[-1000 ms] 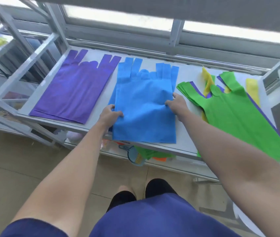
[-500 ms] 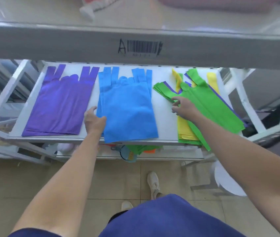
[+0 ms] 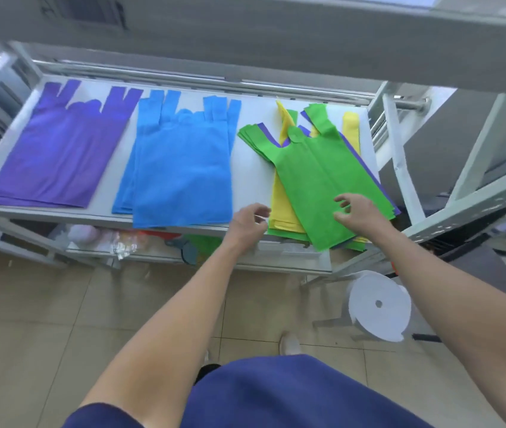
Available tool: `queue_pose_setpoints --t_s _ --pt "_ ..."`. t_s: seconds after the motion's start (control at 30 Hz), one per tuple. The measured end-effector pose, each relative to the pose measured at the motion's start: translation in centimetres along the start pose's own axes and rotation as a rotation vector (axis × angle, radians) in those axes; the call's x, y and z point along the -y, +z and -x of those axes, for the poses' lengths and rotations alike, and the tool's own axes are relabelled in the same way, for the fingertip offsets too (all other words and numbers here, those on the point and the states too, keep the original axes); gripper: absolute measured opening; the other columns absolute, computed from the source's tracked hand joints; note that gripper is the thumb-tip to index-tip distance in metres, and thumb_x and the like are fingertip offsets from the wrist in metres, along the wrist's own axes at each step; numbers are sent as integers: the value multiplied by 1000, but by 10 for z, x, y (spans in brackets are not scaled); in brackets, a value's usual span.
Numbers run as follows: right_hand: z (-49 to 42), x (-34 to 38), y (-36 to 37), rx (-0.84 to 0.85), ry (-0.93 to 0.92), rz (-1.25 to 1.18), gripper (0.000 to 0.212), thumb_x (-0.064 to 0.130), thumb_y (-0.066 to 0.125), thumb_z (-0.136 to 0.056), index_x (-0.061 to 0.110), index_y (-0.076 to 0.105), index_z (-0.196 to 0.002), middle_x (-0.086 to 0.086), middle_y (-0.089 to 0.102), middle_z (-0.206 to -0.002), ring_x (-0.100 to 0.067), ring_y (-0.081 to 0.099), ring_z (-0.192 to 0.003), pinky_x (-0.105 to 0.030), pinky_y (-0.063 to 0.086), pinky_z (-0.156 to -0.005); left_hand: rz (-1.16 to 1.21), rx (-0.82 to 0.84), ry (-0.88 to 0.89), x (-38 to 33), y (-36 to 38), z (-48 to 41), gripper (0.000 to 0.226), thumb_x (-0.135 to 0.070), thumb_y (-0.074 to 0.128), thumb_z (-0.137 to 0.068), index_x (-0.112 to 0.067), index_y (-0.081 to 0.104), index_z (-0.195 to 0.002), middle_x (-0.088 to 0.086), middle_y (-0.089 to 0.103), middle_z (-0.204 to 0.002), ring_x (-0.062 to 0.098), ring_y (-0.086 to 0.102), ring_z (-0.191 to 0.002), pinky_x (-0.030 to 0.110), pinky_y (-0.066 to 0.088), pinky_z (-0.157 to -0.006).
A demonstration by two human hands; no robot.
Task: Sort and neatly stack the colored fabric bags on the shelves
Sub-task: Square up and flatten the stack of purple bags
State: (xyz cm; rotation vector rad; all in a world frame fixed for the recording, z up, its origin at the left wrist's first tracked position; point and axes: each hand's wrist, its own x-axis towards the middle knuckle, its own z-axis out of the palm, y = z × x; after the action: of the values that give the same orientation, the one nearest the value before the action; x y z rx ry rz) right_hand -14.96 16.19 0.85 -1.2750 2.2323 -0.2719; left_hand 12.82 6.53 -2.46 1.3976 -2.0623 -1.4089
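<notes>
Purple stack (image 3: pixel 57 156) & blue stack (image 3: pixel 180 168) are laid sorted on shelf (image 3: pixel 251 168); mixed pile at right, green bag (image 3: pixel 316 174) topmost, is being started. Nothing is gripped: left hand (image 3: pixel 248 225) & right hand (image 3: pixel 358 216) are poised loosely curled at its near edge. Next, probably, green bag is to be pinched w/ 2 hands & lifted clear.

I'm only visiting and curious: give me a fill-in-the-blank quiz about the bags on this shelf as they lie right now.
1. The stack of bags at the left end of the shelf is ____.
2. The middle stack is ____.
3. The top bag of the mixed pile on the right is ____.
4. Near the left hand, the lower bags showing from under that top bag are ____.

Missing words: purple; blue; green; yellow.
</notes>
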Motion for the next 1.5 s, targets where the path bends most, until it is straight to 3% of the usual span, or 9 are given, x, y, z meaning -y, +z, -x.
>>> queue_pose_setpoints --t_s 0.17,0.43,0.57,0.8,0.93,1.07,1.23,1.4,1.5 --pt "23 -20 17 204 -396 172 103 79 77 -62 24 51 -145 -4 50 -144 -21 42 -135 -46 35 -118 -43 -85 -69 -28 62 -4 17 -6 63 -91 -15 73 -102 0 72 -101 16 65 -92 26 49 -83" --pt "17 -44 30 64 -465 -23 39 19 74 -91 14 66 -129 -3 64 -131 -19 56 -123 -39 46 -110 -29 -107 -247 -28 99 14 12 -13 65 -85 -20 67 -95 3 73 -94 25 71 -91 48 62 -83" --pt "2 -49 16 24 -314 -253 20 19 61 -103 10 73 -116 -2 73 -101 -23 67 -90 -13 46 -71 -10 -7 -327 -45 114 24 13 -13 61 -88 -19 67 -97 5 77 -94 23 75 -88 44 64 -79" --pt "-6 -59 11 36 -225 -474 12 22 61 -104 17 71 -109 6 72 -95 -15 65 -84 -23 46 -67 153 122 -409 -76 149 29 22 -10 52 -99 1 65 -113 16 77 -106 25 77 -95 31 63 -69" --pt "-5 -65 17 161 -374 -323 38 41 72 -95 12 72 -121 0 75 -113 -17 70 -101 -28 54 -86 156 -122 -448 -89 152 21 33 -41 54 -102 -9 63 -104 10 77 -79 16 73 -58 29 55 -53" --pt "2 -69 12 225 -401 -349 73 67 79 -72 19 68 -125 5 68 -118 -10 64 -105 -27 54 -89 116 -118 -465 -81 147 11 19 -17 55 -98 -6 69 -103 11 77 -83 13 74 -61 24 54 -49" --pt "-3 -71 13 184 -425 -294 36 22 70 -96 13 65 -131 -2 69 -122 -19 65 -110 -36 56 -99 218 -179 -531 -71 146 12 19 -15 68 -96 -6 59 -110 13 74 -97 17 78 -72 34 65 -60" --pt "-4 -72 11 178 -373 -373 25 22 50 -108 23 71 -122 -4 76 -100 -38 66 -82 -42 54 -72 244 -234 -544 -74 148 12 32 -16 75 -93 -12 48 -110 11 68 -103 18 77 -69 36 65 -63" --pt "-4 -73 9 187 -399 -316 35 11 51 -102 17 65 -134 -8 72 -123 -26 68 -98 -45 58 -89 366 -200 -541 -80 148 10 40 -8 75 -92 -6 47 -119 17 72 -102 19 78 -68 30 61 -55"
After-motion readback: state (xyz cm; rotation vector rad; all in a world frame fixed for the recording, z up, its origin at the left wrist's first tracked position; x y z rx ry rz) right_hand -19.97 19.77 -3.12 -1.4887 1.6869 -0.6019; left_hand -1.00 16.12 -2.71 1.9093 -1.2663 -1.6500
